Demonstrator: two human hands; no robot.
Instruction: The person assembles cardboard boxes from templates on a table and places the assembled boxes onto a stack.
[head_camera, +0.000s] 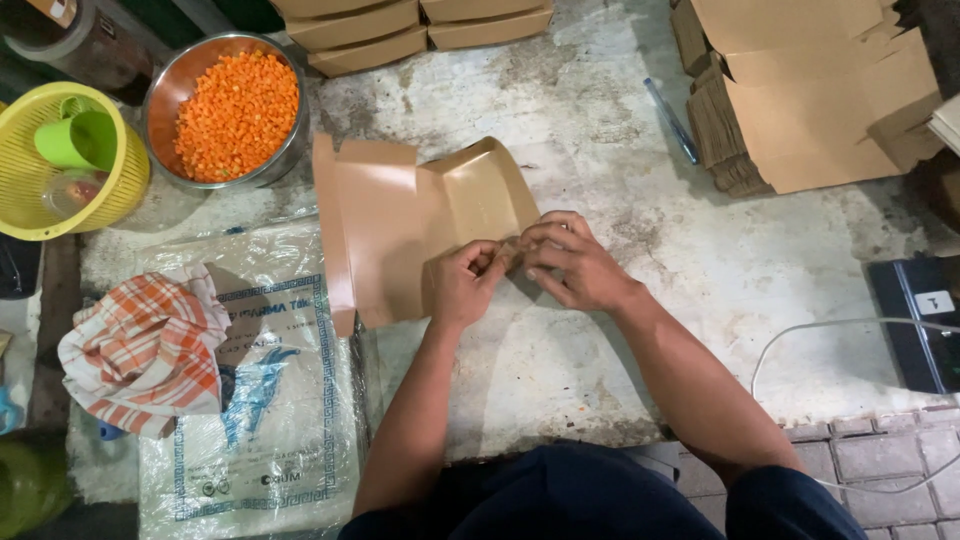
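Pinching one corner of the brown cardboard box (420, 220), the left hand (462, 282) and right hand (575, 262) are closed on its flap; the box is laid half-folded on the concrete slab (620, 180), near the steel bowl (165, 90) of diced carrot.

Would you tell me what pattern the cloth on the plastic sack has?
Orange-and-white checks on the cloth, head view.

Both hands, left hand (462, 283), right hand (575, 264), pinching brown cardboard box (400, 215) corner; bowl of diced carrot (230, 110) nearby
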